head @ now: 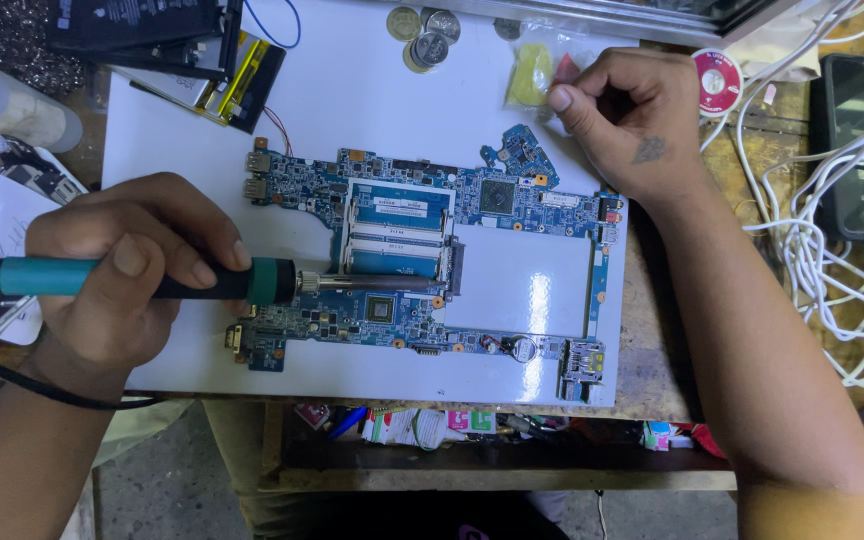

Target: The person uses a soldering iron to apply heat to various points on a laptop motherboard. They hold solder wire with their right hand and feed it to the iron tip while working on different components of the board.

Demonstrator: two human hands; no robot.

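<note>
Soldering iron [202, 281] over blue circuit board [422, 260]
L hand [122, 270] grips iron, axis horizontal, tip pointing right, prob. touching board centre; R hand [632, 115] further off, pinching a small clear bag [542, 70].

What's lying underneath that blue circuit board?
A white sheet lies under the blue circuit board, on a worn table. What the board covers cannot be seen.

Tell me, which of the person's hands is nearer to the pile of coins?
Right. The right hand rests just right of the coins, pinching a small plastic bag; the left hand is far below-left, gripping the soldering iron.
</note>
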